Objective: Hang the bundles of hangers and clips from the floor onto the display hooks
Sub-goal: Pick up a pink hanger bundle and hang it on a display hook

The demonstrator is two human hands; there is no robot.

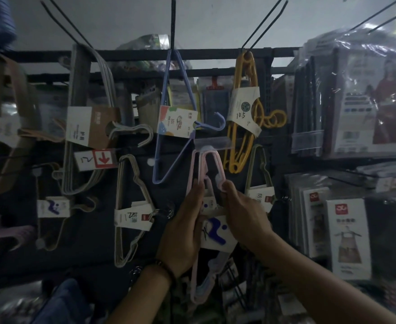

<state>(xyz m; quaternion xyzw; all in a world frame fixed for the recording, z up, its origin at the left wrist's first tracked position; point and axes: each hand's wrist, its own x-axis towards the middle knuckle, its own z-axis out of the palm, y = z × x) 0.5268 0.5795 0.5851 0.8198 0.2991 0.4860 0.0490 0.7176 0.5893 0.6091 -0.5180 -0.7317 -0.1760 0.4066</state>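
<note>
Crowded display rack (145, 54) in dim light, and a pink hanger bundle (203, 164) was held up at mid-rack.

The bundle's long axis was kept upright, its top corner raised to the clear-tagged hook (213, 142) directly above both hands, between the blue hangers (176, 122) and yellow clips (245, 66); whether it was seated could not be told. The bundle's left edge was gripped by the left hand (185, 230), a loop on its right side was pinched by the right hand (246, 213), and both forearms were angled upward.
</note>
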